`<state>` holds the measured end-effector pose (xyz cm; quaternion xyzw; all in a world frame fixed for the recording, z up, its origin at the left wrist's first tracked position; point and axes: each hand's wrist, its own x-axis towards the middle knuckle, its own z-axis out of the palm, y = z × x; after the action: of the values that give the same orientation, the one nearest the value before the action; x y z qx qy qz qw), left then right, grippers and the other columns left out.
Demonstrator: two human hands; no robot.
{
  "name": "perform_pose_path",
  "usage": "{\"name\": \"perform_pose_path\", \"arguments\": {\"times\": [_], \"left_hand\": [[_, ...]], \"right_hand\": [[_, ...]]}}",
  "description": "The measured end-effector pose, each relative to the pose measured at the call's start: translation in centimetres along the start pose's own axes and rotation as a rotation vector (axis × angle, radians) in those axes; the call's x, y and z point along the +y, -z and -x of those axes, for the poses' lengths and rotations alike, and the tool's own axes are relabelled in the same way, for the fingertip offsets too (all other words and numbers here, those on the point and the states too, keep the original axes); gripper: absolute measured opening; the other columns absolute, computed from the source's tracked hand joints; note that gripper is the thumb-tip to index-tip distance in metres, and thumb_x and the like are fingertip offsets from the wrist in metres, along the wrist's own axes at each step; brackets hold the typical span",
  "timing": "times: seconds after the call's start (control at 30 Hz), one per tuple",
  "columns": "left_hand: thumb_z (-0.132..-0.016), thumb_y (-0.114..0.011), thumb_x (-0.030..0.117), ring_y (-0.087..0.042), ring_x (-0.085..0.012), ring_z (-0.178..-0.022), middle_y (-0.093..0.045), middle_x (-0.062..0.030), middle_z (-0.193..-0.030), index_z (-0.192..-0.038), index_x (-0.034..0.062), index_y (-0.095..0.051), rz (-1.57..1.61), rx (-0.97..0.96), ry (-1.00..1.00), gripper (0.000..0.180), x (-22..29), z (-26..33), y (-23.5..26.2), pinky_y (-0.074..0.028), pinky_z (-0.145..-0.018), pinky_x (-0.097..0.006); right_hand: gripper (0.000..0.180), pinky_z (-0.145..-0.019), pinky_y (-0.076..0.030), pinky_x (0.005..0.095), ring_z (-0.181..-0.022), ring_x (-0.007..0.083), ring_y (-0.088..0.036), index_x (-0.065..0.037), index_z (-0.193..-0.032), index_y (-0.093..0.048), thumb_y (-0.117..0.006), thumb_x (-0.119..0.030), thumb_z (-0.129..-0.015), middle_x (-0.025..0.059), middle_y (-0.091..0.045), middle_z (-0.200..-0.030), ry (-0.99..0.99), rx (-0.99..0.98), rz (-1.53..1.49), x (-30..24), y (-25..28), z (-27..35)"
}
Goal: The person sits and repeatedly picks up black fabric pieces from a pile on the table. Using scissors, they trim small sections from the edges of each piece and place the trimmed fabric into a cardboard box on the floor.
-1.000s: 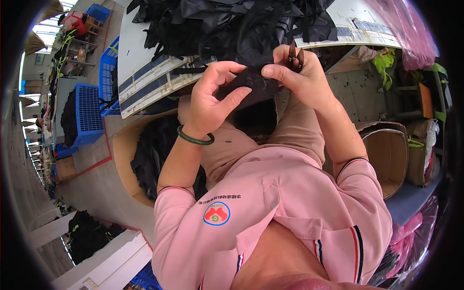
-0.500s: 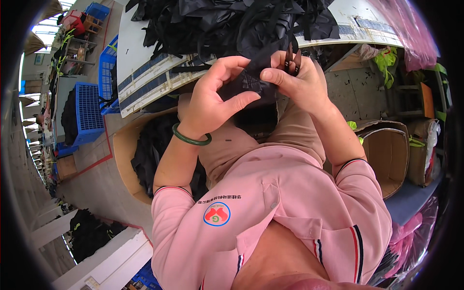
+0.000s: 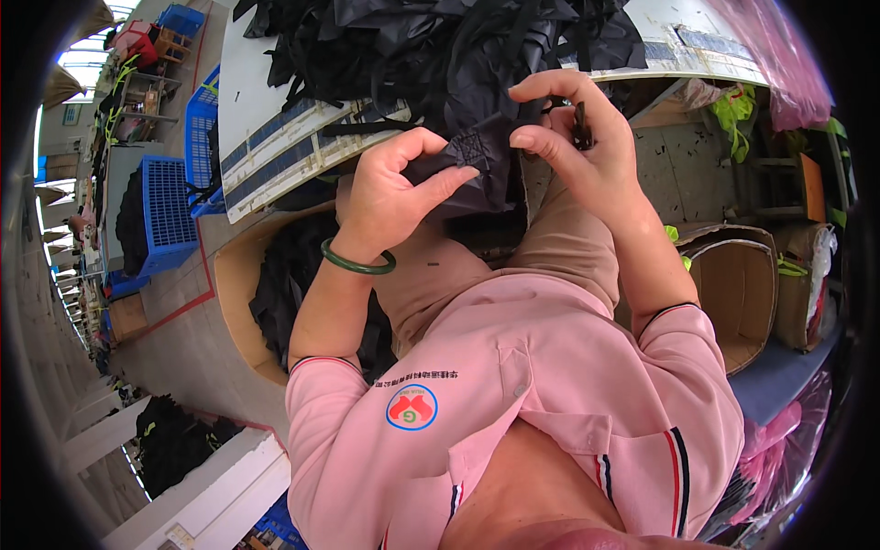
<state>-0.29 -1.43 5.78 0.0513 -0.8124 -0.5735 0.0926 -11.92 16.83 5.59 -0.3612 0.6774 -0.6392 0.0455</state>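
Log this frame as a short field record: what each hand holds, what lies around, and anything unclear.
left hand: left hand pinches a stitched black fabric piece between thumb and fingers
right hand: right hand grips the same piece's upper edge and a small dark tool
wrist: green bangle on the left
table: white table with a black fabric pile
left of person: cardboard box holding black cloth; blue crates
right of person: open carton
unclear: tool type

A pink polo shirt (image 3: pixel 550 385) with short sleeves (dark-and-white trim at cuffs and placket), a round chest emblem (image 3: pixel 411 408), tan trousers (image 3: pixel 568 238), and a green bangle (image 3: pixel 356 264).
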Motion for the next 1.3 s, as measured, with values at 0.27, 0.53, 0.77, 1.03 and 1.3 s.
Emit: {"name": "perform_pose_path", "arguments": {"times": [0.27, 0.53, 0.77, 1.03, 1.3], "left_hand": [[-0.07, -0.078, 0.008, -0.053, -0.0101, -0.063, -0.06, -0.0009, -0.072, -0.082, 0.0009, -0.062, -0.195, -0.001, -0.174, 0.022, 0.1, 0.0, -0.2, -0.043, -0.059, -0.023], [-0.077, -0.07, 0.006, -0.058, -0.0175, -0.092, -0.062, -0.01, -0.1, -0.089, 0.0013, -0.061, 0.324, -0.252, -0.13, 0.016, -2.2, 0.1, 2.2, -0.045, -0.083, -0.03], [-0.081, -0.063, 0.011, -0.06, -0.0102, -0.096, -0.063, -0.0037, -0.105, -0.118, -0.0006, -0.057, 1.012, -0.301, 0.215, 0.039, -4.4, -0.1, -2.8, -0.046, -0.085, -0.023], [-0.082, -0.061, 0.0, -0.054, -0.0129, -0.1, -0.059, -0.0051, -0.111, -0.107, -0.001, -0.059, 0.36, 0.08, -0.093, 0.025, -3.5, -0.4, -4.2, -0.043, -0.091, -0.029], [-0.078, -0.076, 0.009, -0.052, -0.0104, -0.09, -0.059, -0.0028, -0.101, -0.109, -0.0037, -0.059, 0.415, 0.159, -0.177, 0.038, -2.8, 2.0, -3.4, -0.041, -0.086, -0.027]], "right_hand": [[0.016, -0.059, -0.043, 0.0272, -0.066, 0.0184, -0.056, -0.001, -0.086, -0.059, -0.07, -0.008, -0.077, 0.0062, -0.058, -0.08, 0.219, -0.338, 0.294, -0.1, 0.4, -1.0], [0.01, -0.072, -0.045, 0.0264, -0.079, 0.0112, -0.057, 0.001, -0.084, -0.061, -0.069, -0.004, -0.08, 0.0043, -0.064, -0.086, -0.133, -0.495, -0.472, 2.6, 0.5, -0.2], [0.01, -0.074, -0.045, 0.0251, -0.08, 0.0152, -0.057, 0.0, -0.08, -0.061, -0.069, -0.005, -0.081, 0.0106, -0.063, -0.094, 0.001, -0.532, -0.789, 1.8, -2.7, 0.2], [0.007, -0.07, -0.044, 0.0216, -0.074, 0.0057, -0.053, 0.0, -0.083, -0.059, -0.065, -0.002, -0.084, -0.0006, -0.061, -0.077, -0.02, -0.337, -0.476, 1.8, -1.6, 0.2], [0.01, -0.072, -0.043, 0.0229, -0.075, 0.0065, -0.05, 0.0, -0.083, -0.059, -0.067, -0.006, -0.084, -0.0014, -0.058, -0.076, -0.096, -0.266, -0.396, 1.9, -1.9, 0.1]]}}
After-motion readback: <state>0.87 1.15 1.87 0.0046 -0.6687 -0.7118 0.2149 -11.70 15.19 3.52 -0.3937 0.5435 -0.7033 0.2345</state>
